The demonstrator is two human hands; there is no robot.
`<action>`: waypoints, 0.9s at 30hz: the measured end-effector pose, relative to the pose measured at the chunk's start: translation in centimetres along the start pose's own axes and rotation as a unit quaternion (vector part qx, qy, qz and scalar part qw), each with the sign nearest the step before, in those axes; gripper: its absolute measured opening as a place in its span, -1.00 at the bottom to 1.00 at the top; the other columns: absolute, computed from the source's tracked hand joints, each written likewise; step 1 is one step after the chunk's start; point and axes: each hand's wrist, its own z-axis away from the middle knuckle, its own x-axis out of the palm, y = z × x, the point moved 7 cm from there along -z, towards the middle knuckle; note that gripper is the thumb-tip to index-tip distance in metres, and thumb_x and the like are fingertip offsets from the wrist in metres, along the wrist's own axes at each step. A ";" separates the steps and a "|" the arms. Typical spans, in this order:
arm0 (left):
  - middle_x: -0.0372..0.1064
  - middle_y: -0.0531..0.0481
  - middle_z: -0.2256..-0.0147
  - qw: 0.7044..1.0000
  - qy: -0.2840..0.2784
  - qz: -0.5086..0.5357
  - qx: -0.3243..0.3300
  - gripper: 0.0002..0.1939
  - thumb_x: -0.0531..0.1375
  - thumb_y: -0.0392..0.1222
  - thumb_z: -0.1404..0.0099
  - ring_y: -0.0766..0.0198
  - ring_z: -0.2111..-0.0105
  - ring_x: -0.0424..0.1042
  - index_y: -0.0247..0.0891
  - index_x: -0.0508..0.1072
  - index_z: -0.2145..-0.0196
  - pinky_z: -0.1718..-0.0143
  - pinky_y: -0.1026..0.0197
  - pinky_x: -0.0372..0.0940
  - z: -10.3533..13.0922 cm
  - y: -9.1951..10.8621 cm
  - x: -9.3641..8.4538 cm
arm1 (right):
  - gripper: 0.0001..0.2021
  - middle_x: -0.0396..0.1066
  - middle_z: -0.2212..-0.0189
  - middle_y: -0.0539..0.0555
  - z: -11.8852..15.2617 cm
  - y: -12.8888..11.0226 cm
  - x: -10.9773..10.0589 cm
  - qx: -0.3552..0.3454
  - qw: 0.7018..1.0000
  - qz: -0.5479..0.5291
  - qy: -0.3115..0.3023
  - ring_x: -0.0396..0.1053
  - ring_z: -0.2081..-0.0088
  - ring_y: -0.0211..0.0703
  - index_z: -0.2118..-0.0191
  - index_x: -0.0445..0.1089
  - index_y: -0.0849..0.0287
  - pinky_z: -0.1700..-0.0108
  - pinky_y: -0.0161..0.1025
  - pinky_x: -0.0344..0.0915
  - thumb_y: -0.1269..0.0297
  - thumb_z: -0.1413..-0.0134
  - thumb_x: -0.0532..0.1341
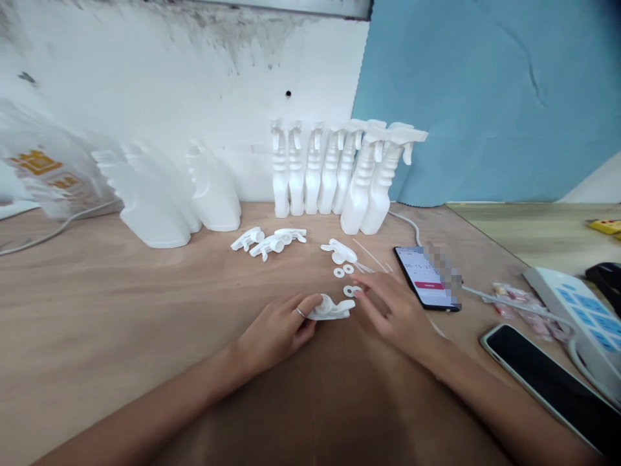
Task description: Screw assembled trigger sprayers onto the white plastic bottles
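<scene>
- Head view, nearest: the left hand is clamped on a spray head low over the tabletop; best kept steady, round opening up.
- Right hand, apart from the left: fingertips at overlapping washers; whether they pinch one, I cannot tell. A light rim grip would separate them cleanly.
- Beyond: thin tubes, easily nudged by the knuckles.
- Farthest: upright bottles with sprayers.

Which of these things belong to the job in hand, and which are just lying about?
Seemingly part of the job:
- spray head in the left hand
- washers near the right hand
- loose spray heads
- thin tubes
- open bottles
- spray-topped bottles

Probably just lying about:
- lit phone
- dark phone
- power strip
- printed bag
</scene>
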 end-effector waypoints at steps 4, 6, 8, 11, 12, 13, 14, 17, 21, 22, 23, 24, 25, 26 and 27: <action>0.46 -0.02 0.10 1.000 0.001 0.006 -0.005 -0.59 0.12 -0.34 -0.35 0.15 0.20 0.50 -0.12 0.14 -0.10 0.20 0.18 0.37 0.1 -0.1 0.0 | -0.82 0.49 0.30 0.13 0.3 4.3 0.2 0.075 0.993 0.093 -0.024 0.44 0.24 0.04 0.05 0.38 0.19 0.15 -0.05 0.28 0.40 -0.25 0.17; 0.45 -0.04 0.09 1.000 0.005 0.010 -0.005 -0.59 0.11 -0.33 -0.36 0.14 0.18 0.50 -0.12 0.13 -0.11 0.18 0.16 0.37 0.2 -0.1 0.2 | -0.76 0.45 0.35 0.12 0.6 5.8 1.1 0.109 0.987 0.099 -0.066 0.42 0.30 0.03 0.02 0.37 0.23 0.21 -0.09 0.29 0.43 -0.19 0.16; 0.44 -0.06 0.04 1.000 0.001 0.018 -0.013 -0.59 0.10 -0.32 -0.37 0.12 0.13 0.49 -0.11 0.13 -0.13 0.13 0.13 0.37 0.3 -0.2 0.3 | -0.72 0.43 0.38 0.10 1.0 6.7 1.8 0.135 0.982 0.092 -0.099 0.40 0.33 0.00 0.02 0.38 0.23 0.25 -0.12 0.29 0.49 -0.16 0.11; 0.44 -0.03 0.01 0.997 -0.012 0.050 -0.049 -0.49 0.13 -0.32 -0.34 0.12 0.09 0.49 -0.08 0.10 -0.18 0.08 0.11 0.37 0.3 -0.5 0.4 | -0.66 0.41 0.43 0.05 1.3 7.1 1.8 0.178 0.975 0.080 -0.108 0.39 0.41 -0.06 0.02 0.39 0.22 0.33 -0.18 0.27 0.52 -0.08 0.09; 0.44 -0.02 0.01 0.996 -0.018 0.063 -0.061 -0.46 0.14 -0.32 -0.33 0.13 0.10 0.49 -0.07 0.09 -0.20 0.07 0.11 0.37 0.3 -0.6 0.4 | -0.65 0.39 0.46 0.02 1.3 7.1 1.4 0.190 0.974 0.073 -0.096 0.37 0.44 -0.08 0.01 0.38 0.20 0.36 -0.19 0.26 0.51 -0.06 0.11; 0.44 -0.01 0.01 0.994 -0.022 0.076 -0.071 -0.45 0.15 -0.31 -0.33 0.14 0.09 0.49 -0.06 0.09 -0.21 0.07 0.11 0.37 0.2 -0.7 0.4 | -0.63 0.37 0.49 -0.01 1.2 7.1 0.9 0.199 0.975 0.059 -0.078 0.35 0.47 -0.10 0.01 0.39 0.18 0.38 -0.21 0.25 0.49 -0.04 0.12; 0.44 -0.01 0.00 0.993 -0.029 0.089 -0.079 -0.45 0.15 -0.30 -0.33 0.15 0.08 0.48 -0.06 0.11 -0.21 0.05 0.12 0.36 0.2 -0.8 0.4 | -0.63 0.35 0.50 -0.02 1.0 7.0 0.4 0.206 0.976 0.035 -0.058 0.33 0.48 -0.13 0.01 0.40 0.16 0.39 -0.22 0.25 0.47 -0.04 0.13; 0.43 -0.02 -0.03 0.988 -0.051 0.119 -0.088 -0.50 0.15 -0.29 -0.34 0.14 0.04 0.46 -0.07 0.18 -0.20 0.03 0.12 0.35 0.0 -0.9 0.6 | -0.70 0.29 0.54 -0.05 0.4 6.7 -0.5 0.242 0.962 -0.125 -0.026 0.27 0.52 -0.19 0.03 0.46 0.12 0.44 -0.26 0.23 0.37 -0.14 0.13; 0.43 -0.03 -0.02 0.986 -0.060 0.123 -0.090 -0.50 0.15 -0.27 -0.35 0.13 0.05 0.46 -0.08 0.19 -0.21 0.03 0.10 0.34 -0.1 -0.7 0.4 | -0.73 0.34 0.44 0.03 0.0 6.0 0.3 0.310 0.843 -0.438 -0.019 0.32 0.46 -0.21 0.02 0.51 0.14 0.45 -0.26 0.30 0.22 -0.25 0.16; 0.42 -0.04 -0.04 0.987 -0.061 0.119 -0.089 -0.51 0.16 -0.23 -0.36 0.12 0.03 0.45 -0.08 0.18 -0.21 0.02 0.09 0.34 -0.2 -0.6 0.3 | -0.73 0.37 0.39 0.06 0.0 5.7 0.5 0.316 0.813 -0.488 -0.012 0.35 0.41 -0.19 0.01 0.51 0.14 0.40 -0.24 0.35 0.22 -0.23 0.20; 0.41 -0.04 -0.06 0.987 -0.064 0.116 -0.088 -0.51 0.17 -0.17 -0.38 0.10 0.01 0.44 -0.08 0.18 -0.22 0.00 0.07 0.33 -0.2 -0.5 0.2 | -0.73 0.39 0.34 0.09 -0.1 5.4 0.6 0.318 0.792 -0.521 -0.004 0.38 0.35 -0.17 0.01 0.50 0.14 0.34 -0.22 0.38 0.22 -0.21 0.24; 0.40 -0.04 -0.07 0.987 -0.068 0.115 -0.086 -0.51 0.18 -0.11 -0.39 0.09 -0.01 0.42 -0.07 0.17 -0.22 -0.01 0.06 0.31 -0.2 -0.3 0.1 | -0.73 0.41 0.31 0.10 -0.1 5.2 0.8 0.318 0.780 -0.538 0.002 0.40 0.31 -0.16 0.01 0.50 0.14 0.28 -0.20 0.41 0.23 -0.18 0.28; 0.41 -0.04 -0.06 0.987 -0.071 0.115 -0.084 -0.52 0.18 -0.07 -0.40 0.08 -0.01 0.42 -0.07 0.18 -0.22 -0.02 0.06 0.31 -0.3 -0.1 0.0 | -0.73 0.42 0.31 0.09 -0.2 5.0 0.8 0.316 0.779 -0.541 0.009 0.41 0.30 -0.16 0.03 0.49 0.13 0.26 -0.20 0.42 0.23 -0.16 0.31; 0.41 -0.04 -0.04 0.987 -0.074 0.116 -0.084 -0.55 0.17 -0.05 -0.41 0.08 0.00 0.42 -0.07 0.21 -0.20 -0.01 0.06 0.30 -0.3 0.0 -0.1 | -0.75 0.43 0.33 0.07 -0.3 4.8 0.7 0.315 0.787 -0.531 0.016 0.41 0.32 -0.17 0.06 0.49 0.13 0.25 -0.21 0.42 0.22 -0.15 0.33; 0.43 -0.03 0.00 0.987 -0.076 0.116 -0.084 -0.59 0.15 -0.05 -0.43 0.09 0.03 0.42 -0.08 0.24 -0.18 0.01 0.08 0.31 -0.4 0.0 -0.1 | -0.79 0.43 0.36 0.05 -0.5 4.6 0.6 0.312 0.800 -0.512 0.023 0.41 0.35 -0.19 0.11 0.49 0.13 0.26 -0.23 0.42 0.21 -0.15 0.34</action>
